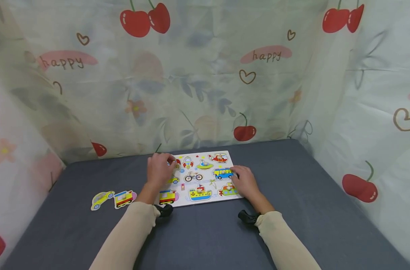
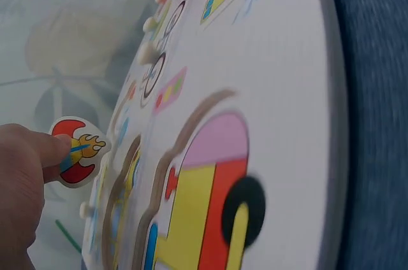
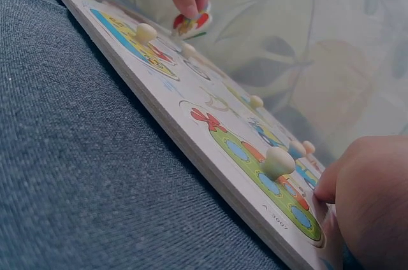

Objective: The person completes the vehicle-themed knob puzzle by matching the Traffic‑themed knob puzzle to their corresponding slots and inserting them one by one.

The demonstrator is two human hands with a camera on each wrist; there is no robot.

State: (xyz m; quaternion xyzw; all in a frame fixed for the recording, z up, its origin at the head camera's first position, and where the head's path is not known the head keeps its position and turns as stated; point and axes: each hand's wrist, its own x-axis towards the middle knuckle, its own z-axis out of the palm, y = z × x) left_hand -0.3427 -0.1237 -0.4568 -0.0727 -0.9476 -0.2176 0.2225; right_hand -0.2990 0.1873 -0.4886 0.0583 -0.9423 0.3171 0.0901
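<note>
My left hand is over the upper left part of a white wooden puzzle board. Thumb and fingers pinch a rocket puzzle piece with red fins and a yellow flame, held upright close over the board. At the board's right edge is my right hand, its fingertips touching the board beside the blue bus piece. Near it lies the green submarine piece, with a round wooden knob. A ship piece and a bicycle picture show around the board's middle.
Left of the board, a yellow car piece and a train piece lie loose on the dark grey tabletop. Patterned curtains stand behind the table and at both sides. Each wrist wears a black band.
</note>
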